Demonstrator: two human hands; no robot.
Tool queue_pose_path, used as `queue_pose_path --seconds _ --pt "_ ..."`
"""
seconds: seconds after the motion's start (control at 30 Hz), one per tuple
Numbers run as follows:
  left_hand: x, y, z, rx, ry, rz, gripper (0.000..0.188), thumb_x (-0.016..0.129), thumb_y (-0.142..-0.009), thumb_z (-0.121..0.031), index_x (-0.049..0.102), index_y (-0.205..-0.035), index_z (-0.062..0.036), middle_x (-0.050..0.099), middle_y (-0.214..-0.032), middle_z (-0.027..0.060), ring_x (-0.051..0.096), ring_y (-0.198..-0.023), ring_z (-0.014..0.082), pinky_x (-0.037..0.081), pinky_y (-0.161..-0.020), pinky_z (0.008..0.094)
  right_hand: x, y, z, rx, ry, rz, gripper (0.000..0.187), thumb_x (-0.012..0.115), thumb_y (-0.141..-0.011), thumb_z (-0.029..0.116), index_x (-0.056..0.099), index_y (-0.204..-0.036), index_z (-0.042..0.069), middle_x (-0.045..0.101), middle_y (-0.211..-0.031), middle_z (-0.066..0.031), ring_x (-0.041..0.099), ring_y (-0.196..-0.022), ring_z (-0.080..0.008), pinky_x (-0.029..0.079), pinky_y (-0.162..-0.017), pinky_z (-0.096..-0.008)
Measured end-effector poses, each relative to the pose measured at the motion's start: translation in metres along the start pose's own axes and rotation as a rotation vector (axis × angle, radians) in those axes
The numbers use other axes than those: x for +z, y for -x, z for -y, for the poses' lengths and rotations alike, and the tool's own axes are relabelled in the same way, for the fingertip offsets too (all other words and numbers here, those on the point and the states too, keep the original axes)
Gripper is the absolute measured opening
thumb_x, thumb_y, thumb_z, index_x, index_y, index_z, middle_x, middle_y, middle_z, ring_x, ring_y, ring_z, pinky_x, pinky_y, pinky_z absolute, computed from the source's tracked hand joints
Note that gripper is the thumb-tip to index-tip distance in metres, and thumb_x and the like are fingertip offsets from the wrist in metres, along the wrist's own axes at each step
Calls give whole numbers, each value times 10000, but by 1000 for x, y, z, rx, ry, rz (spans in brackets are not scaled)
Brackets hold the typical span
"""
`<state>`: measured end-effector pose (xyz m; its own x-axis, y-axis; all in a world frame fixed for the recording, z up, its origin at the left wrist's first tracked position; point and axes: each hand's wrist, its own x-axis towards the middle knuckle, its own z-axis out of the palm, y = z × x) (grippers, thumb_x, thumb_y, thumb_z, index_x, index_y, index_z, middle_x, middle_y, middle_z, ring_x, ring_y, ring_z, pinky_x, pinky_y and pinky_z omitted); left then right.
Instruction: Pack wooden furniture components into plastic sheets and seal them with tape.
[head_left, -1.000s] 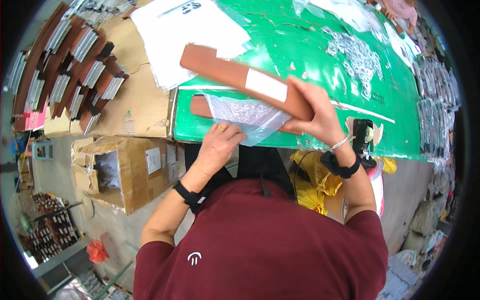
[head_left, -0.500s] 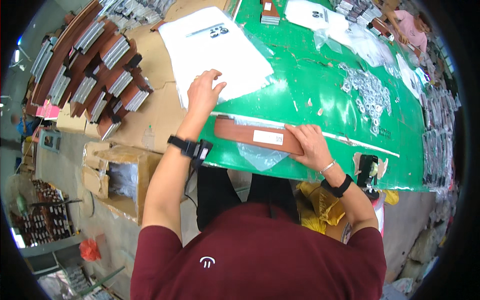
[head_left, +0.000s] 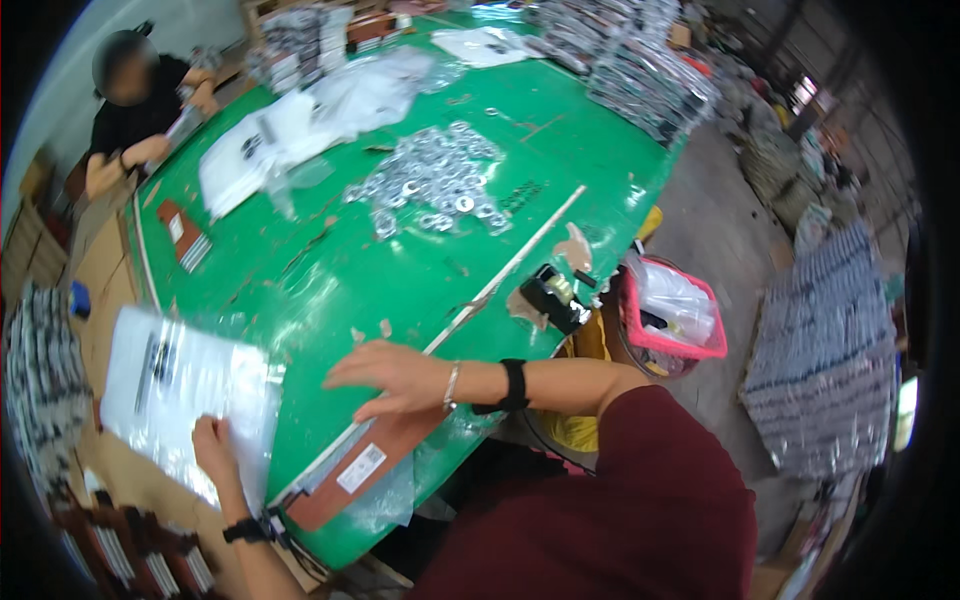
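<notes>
My left hand (head_left: 215,452) is over the edge of a stack of clear plastic bags (head_left: 190,390) with dark print, at the lower left. Its fingers are curled together; whether they grip a bag is hidden. My right hand (head_left: 395,376) is open, fingers stretched out to the left, above a reddish-brown flat bar (head_left: 400,436) with a white label. The bar lies along the near edge of the green table (head_left: 300,290), beside a pale strip. Under the bar, a loose clear bag (head_left: 385,500) sticks out toward me.
A heap of small clear packets (head_left: 430,180) lies mid-table. Beyond it are more printed bags (head_left: 310,120) and another brown piece (head_left: 185,238). A black tape dispenser (head_left: 555,298) stands near the right edge, by a pink basket (head_left: 675,310). A co-worker (head_left: 140,120) sits far left.
The view has swung to the right. My right hand has let go of the brown bar and is now open over it. My left hand's fingers have drawn together at the bags.
</notes>
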<state>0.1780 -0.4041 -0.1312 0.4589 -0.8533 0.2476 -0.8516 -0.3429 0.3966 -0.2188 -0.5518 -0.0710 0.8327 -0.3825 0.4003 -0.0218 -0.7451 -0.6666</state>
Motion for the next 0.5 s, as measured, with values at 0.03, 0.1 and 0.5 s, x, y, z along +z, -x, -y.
queue_pose_path --seconds 0.03,0.1,0.5 --pt "1 -4 6 -22 62 23 117 613 -923 -117 598 -884 -8 595 -802 142 564 -785 315 459 -747 409 1 -5 3 -17 -17 3 563 708 -898 377 568 -1359 85 603 -1331 -118 565 -1197 -337 424 -1030 -462" --pt "-2 -17 87 -71 282 -134 171 562 -988 -152 621 -952 4 588 -818 105 544 -782 230 455 -741 368 4 -16 8 -47 -33 4 544 709 -897 366 576 -1345 87 610 -1310 -117 569 -1183 -332 431 -1020 -459" --pt "-66 21 -55 -18 377 -202 170 546 -1018 -121 548 -912 13 522 -815 29 459 -725 122 386 -635 273 117 -92 40 523 -735 385 504 762 -868 417 688 -1072 -37 715 -880 -98 682 -755 -168 530 -616 -302"
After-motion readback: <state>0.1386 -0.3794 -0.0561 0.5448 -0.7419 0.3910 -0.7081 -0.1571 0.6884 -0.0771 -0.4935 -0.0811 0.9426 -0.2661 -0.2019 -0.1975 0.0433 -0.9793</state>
